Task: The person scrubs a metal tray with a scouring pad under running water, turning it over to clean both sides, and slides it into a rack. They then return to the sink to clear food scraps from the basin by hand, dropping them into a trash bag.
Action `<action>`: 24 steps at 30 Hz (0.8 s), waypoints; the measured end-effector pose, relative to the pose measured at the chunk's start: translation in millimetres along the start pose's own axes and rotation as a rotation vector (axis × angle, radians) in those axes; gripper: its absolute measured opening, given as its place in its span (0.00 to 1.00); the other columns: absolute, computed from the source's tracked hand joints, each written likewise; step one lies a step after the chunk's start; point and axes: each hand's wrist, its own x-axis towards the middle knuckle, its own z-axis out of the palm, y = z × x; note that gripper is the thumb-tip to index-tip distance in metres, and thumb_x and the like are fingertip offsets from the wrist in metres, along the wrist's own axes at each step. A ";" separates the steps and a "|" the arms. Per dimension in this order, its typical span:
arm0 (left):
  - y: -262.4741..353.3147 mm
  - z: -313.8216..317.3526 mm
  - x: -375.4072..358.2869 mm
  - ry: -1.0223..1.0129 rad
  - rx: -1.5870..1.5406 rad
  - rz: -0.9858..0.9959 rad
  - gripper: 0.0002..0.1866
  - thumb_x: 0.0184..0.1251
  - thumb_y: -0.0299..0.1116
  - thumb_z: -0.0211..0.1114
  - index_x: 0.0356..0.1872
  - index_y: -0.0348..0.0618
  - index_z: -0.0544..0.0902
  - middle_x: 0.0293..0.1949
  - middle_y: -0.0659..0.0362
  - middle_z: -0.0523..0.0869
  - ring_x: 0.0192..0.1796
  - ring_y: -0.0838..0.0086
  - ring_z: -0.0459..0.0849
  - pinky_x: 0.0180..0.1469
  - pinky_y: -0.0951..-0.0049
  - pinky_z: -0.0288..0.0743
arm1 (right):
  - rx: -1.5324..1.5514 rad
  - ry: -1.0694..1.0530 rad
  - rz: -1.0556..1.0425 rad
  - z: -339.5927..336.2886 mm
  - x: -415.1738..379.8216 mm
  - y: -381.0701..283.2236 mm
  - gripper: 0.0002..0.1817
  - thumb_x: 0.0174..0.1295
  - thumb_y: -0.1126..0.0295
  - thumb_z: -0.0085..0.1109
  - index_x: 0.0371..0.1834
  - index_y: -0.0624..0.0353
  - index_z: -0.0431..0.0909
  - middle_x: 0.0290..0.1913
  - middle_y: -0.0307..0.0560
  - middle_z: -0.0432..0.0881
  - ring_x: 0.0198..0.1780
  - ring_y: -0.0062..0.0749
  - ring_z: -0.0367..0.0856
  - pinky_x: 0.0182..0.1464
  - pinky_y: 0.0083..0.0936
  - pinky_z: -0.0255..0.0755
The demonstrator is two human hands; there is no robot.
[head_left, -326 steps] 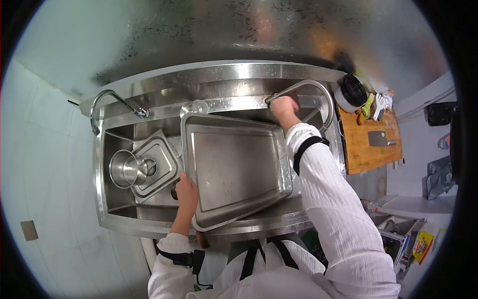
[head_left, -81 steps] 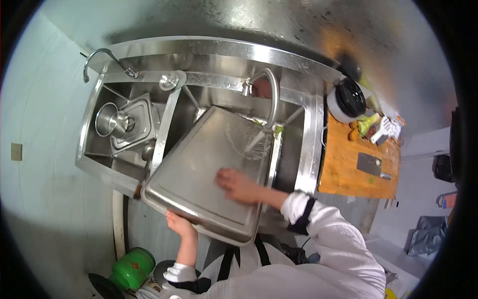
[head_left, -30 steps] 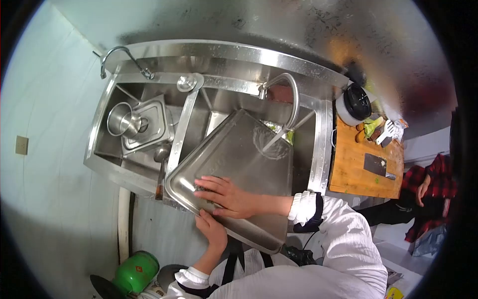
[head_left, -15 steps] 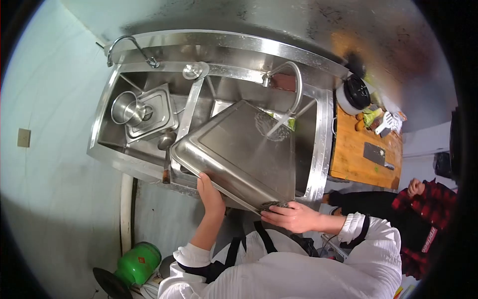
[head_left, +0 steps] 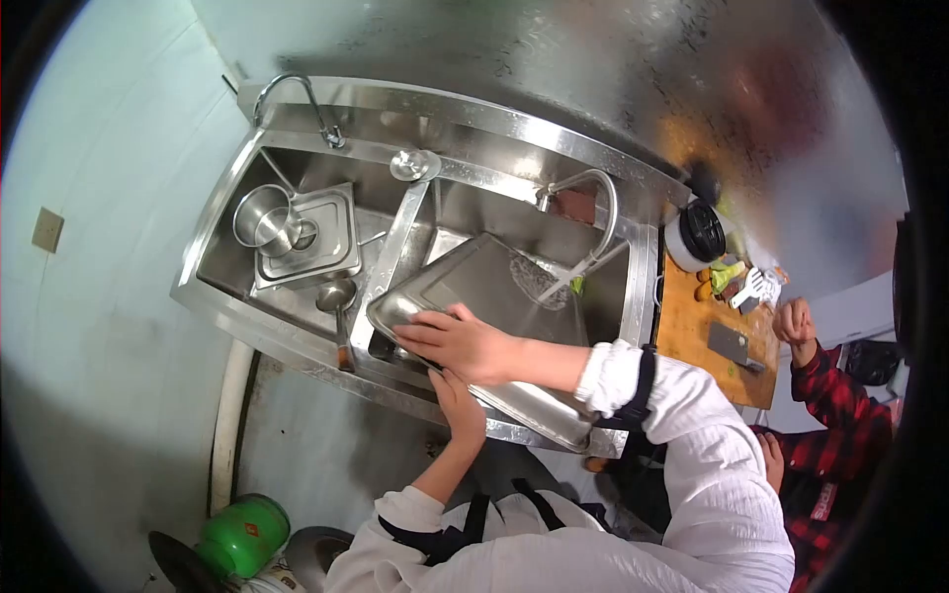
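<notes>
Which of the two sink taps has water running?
The right tap, the one by the big metal tray: its water stream lands on the tray. The left tap shows none.

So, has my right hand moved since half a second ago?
Yes. Your right hand has moved left along the upturned tray, closer to the fixed sink divider.

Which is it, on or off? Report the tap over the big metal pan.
On: a stream of water falls from the tap and splashes onto the upturned pan.
</notes>
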 end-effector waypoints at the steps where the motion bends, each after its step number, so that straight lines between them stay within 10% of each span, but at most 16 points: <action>1: -4.8 -2.6 -1.4 0.006 -0.011 -0.005 0.24 0.72 0.38 0.39 0.63 0.32 0.54 0.60 0.46 0.63 0.61 0.64 0.63 0.63 0.68 0.55 | -0.001 -0.012 -0.006 5.6 16.7 3.1 0.24 0.52 0.66 0.51 0.54 0.60 0.69 0.59 0.42 0.68 0.61 0.35 0.63 0.52 0.37 0.58; 6: -30.8 -18.8 -16.5 -0.188 0.070 0.048 0.24 0.67 0.31 0.46 0.60 0.29 0.55 0.58 0.43 0.65 0.58 0.60 0.66 0.61 0.68 0.56 | 0.200 -0.496 0.363 42.7 70.5 62.8 0.14 0.60 0.62 0.44 0.46 0.52 0.72 0.52 0.42 0.70 0.58 0.39 0.64 0.53 0.50 0.58; 8: -43.1 -31.1 -21.5 -0.205 0.114 0.075 0.24 0.67 0.31 0.46 0.60 0.29 0.56 0.57 0.44 0.65 0.59 0.61 0.65 0.61 0.67 0.55 | 0.304 -0.425 0.602 68.1 46.0 94.0 0.14 0.62 0.61 0.41 0.46 0.51 0.72 0.50 0.43 0.73 0.56 0.42 0.66 0.55 0.48 0.61; 10: -58.8 -41.5 -30.9 -0.167 0.082 0.035 0.22 0.68 0.32 0.46 0.58 0.28 0.58 0.55 0.45 0.67 0.57 0.63 0.66 0.61 0.67 0.55 | 0.409 -0.250 0.381 113.1 -1.2 148.8 0.14 0.62 0.61 0.42 0.48 0.52 0.71 0.51 0.46 0.72 0.58 0.43 0.65 0.57 0.40 0.62; 14: -44.8 -69.3 -22.4 -0.037 0.009 -0.126 0.20 0.69 0.30 0.44 0.57 0.29 0.59 0.53 0.47 0.70 0.55 0.66 0.68 0.59 0.71 0.58 | 0.264 -0.164 1.199 171.7 -126.6 161.6 0.17 0.61 0.61 0.46 0.53 0.50 0.68 0.52 0.51 0.70 0.60 0.48 0.62 0.59 0.39 0.61; 21: -27.9 -55.3 -7.9 -0.012 0.081 -0.020 0.18 0.72 0.33 0.42 0.56 0.30 0.61 0.52 0.51 0.71 0.53 0.69 0.69 0.58 0.72 0.59 | 0.379 0.054 0.494 81.2 -6.1 25.1 0.22 0.59 0.62 0.48 0.58 0.49 0.66 0.59 0.52 0.66 0.62 0.49 0.61 0.60 0.44 0.58; 24: 9.3 -53.6 1.3 0.050 0.117 0.057 0.16 0.71 0.32 0.43 0.51 0.27 0.64 0.48 0.48 0.73 0.50 0.67 0.71 0.55 0.70 0.62 | 0.205 0.049 0.752 106.9 -45.7 81.2 0.21 0.61 0.61 0.46 0.57 0.52 0.67 0.56 0.54 0.69 0.59 0.48 0.66 0.59 0.41 0.61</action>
